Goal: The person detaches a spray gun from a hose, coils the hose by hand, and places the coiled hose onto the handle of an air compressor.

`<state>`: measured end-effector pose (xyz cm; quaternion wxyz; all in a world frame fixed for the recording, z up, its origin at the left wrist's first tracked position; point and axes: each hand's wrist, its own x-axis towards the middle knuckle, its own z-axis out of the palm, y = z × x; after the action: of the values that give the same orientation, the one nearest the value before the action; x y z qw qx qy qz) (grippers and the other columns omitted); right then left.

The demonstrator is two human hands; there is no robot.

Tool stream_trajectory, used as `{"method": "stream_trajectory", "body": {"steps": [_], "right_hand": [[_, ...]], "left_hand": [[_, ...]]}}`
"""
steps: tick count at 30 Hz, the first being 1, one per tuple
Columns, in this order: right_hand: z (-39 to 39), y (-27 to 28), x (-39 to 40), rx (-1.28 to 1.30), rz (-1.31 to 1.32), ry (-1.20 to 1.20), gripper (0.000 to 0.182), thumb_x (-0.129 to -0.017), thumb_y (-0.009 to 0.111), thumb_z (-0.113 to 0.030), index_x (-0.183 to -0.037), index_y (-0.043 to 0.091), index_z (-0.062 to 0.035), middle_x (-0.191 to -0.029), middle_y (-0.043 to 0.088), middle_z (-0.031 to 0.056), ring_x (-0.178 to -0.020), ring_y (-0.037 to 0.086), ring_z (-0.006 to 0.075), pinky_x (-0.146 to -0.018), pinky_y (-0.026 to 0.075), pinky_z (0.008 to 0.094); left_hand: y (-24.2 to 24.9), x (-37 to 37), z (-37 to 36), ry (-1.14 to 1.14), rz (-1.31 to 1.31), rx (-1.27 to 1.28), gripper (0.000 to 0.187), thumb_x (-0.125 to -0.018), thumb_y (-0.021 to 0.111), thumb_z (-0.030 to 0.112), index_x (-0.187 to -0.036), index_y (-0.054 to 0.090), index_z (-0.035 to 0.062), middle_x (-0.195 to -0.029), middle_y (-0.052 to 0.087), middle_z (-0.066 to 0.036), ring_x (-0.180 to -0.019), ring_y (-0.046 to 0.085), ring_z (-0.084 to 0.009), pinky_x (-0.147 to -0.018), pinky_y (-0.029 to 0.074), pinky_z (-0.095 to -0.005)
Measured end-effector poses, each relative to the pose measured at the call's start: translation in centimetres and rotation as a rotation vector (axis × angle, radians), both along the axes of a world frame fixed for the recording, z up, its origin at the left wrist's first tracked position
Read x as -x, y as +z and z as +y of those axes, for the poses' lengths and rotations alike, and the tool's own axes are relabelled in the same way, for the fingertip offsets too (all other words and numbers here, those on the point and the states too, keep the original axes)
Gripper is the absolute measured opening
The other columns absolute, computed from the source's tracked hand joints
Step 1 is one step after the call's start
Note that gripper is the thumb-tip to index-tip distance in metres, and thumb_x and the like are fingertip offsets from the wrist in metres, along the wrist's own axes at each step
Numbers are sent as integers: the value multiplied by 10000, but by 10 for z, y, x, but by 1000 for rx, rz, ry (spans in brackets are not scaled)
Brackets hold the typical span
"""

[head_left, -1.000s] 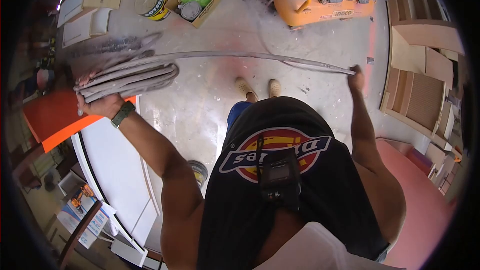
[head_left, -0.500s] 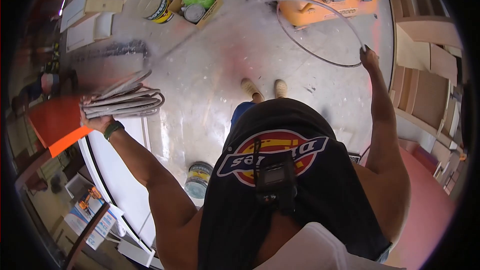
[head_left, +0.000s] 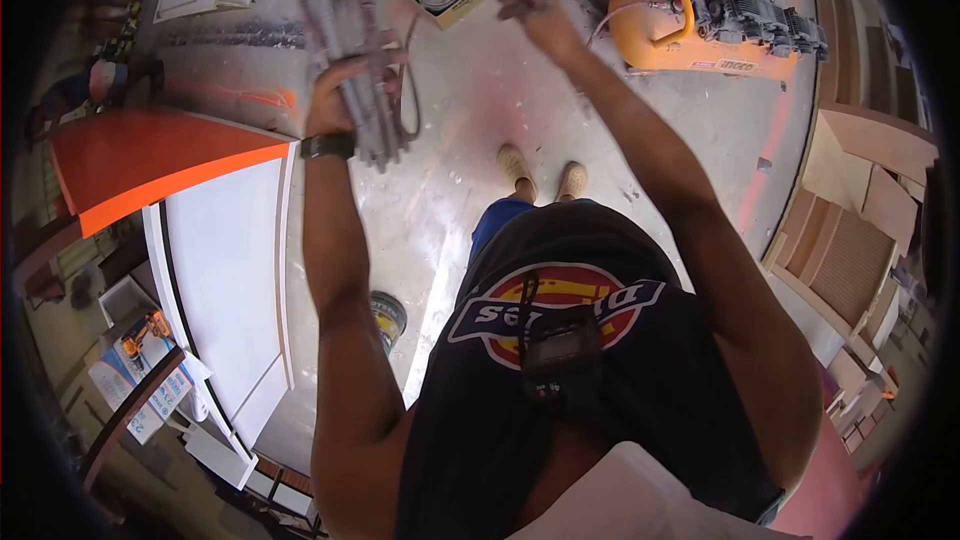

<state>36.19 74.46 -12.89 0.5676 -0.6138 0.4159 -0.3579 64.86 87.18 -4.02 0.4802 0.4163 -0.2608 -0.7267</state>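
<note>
My left hand [head_left: 345, 90] is wrapped round the middle of a coiled grey hose [head_left: 375, 135], its loops hanging long and narrow above the floor. To the right, my right hand [head_left: 540, 25] is raised with its fingers closed on a length of the same hose, which runs from near the fingertips toward the coil. Beyond my right hand stands an orange air compressor [head_left: 700, 60] with a hose at its left end. The stretch of hose between my right hand and the compressor is partly hidden by my arm.
An open cardboard box [head_left: 462, 12] holds a green bag and a can. Paint buckets [head_left: 388, 320] stand on the floor. An orange-edged panel [head_left: 170, 165] and a white board [head_left: 225, 280] lie left; wooden cabinet parts [head_left: 835, 250] line the right. Another person [head_left: 105, 80] is far left.
My right hand has swung inward and forward from the far right, bringing the hose toward the coil. My left hand has moved forward and right, and the coil now hangs lengthwise.
</note>
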Motion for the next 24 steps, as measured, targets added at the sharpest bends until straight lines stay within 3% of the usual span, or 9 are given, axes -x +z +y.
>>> {"method": "stream_trajectory", "body": {"steps": [2,3,9,12,15,16,19,20,24], "right_hand": [[34,16,-33,183,149,15,291,-899,566,-84,-1180,593,-12,-928,691,58,-897,633,163,-813,473,276],[50,25,-43,184,209,2,294,-894,566,-78,-1183,598,-28,-957,701,89,-919,635,168,-807,482,298],[62,27,1,101,151,17,258,-875,556,-55,-1113,647,-12,-1078,675,139,-987,640,210,-889,478,322],[68,11,28,103,220,-53,265,-865,580,-92,-1105,653,-9,-1132,637,187,-1053,619,267,-931,467,341],[66,2,57,413,284,-55,264,-870,602,-146,-1091,658,-12,-1134,618,193,-1061,603,302,-939,465,362],[72,26,66,121,339,-63,356,-839,665,-225,-1132,635,-26,-1140,595,187,-1079,582,324,-941,465,375],[89,32,94,227,312,-157,539,-775,742,-297,-1222,576,-44,-1180,558,182,-1098,569,327,-936,466,383],[92,28,107,196,356,-90,767,-716,778,-404,-1319,470,-45,-1270,506,194,-1050,597,355,-920,474,407],[124,-4,167,134,459,-136,840,-713,773,-424,-1371,399,-57,-1323,469,206,-1124,564,377,-941,464,428]], "left_hand": [[-14,32,-10,5,24,-26,627,-780,585,253,-1324,474,-41,-1176,621,-204,-789,612,-226,-753,517,-364],[-55,37,-19,57,98,-111,572,-792,580,254,-1288,508,-22,-1165,627,-188,-830,630,-245,-782,523,-370],[-111,111,-36,134,370,-114,510,-829,569,256,-1257,515,-15,-1175,609,-160,-1015,612,-309,-882,500,-431],[-102,155,-41,108,488,-94,466,-846,560,242,-1247,522,7,-1171,608,-162,-1069,593,-304,-927,479,-431],[-96,181,-49,112,578,-104,444,-838,578,241,-1212,532,6,-1182,604,-160,-1099,579,-311,-961,458,-444],[-96,190,-52,139,575,-106,431,-822,600,240,-1177,545,1,-1188,601,-156,-1114,570,-317,-977,448,-449],[-92,213,-70,241,482,-125,386,-786,651,258,-1064,566,3,-1070,619,-141,-1018,583,-317,-941,464,-457],[-96,220,-79,247,484,-114,371,-784,654,265,-1041,571,9,-1027,621,-133,-980,588,-305,-924,473,-449],[-84,245,-115,202,439,-142,297,-771,670,281,-920,592,36,-865,610,-93,-842,591,-257,-832,501,-419]]}}
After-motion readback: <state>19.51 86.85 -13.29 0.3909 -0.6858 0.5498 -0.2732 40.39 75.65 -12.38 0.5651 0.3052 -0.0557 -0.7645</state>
